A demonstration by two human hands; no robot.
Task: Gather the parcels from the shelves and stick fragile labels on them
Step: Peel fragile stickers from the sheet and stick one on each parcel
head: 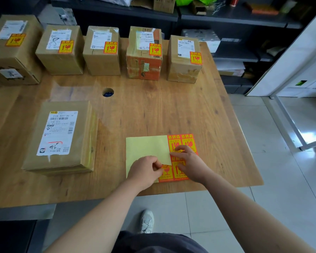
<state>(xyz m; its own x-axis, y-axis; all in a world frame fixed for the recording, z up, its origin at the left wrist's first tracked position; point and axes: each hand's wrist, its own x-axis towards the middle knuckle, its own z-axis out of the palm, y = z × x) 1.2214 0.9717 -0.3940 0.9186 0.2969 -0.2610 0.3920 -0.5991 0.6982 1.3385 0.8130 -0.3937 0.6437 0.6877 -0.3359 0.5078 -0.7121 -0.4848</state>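
Head view: 5 rear parcels [102, 59] labelled, near parcel [60, 136] left; L hand [146, 170] pinches label [166, 170], R hand [188, 161] flat-fingered, pinning sheet [146, 148].

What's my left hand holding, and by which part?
The left hand pinches a fragile sticker by its upper left corner, on the label sheet.

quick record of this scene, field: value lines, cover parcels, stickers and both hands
labelled parcels: five brown cardboard boxes, back row, each bearing an orange fragile sticker
unlabelled parcel: flat brown cardboard box, front left, white shipping label only
sticker sheet: orange stickers on pale yellow backing, lying on wooden table
left hand: pinches a sticker's corner on the sheet
right hand: presses the sheet down
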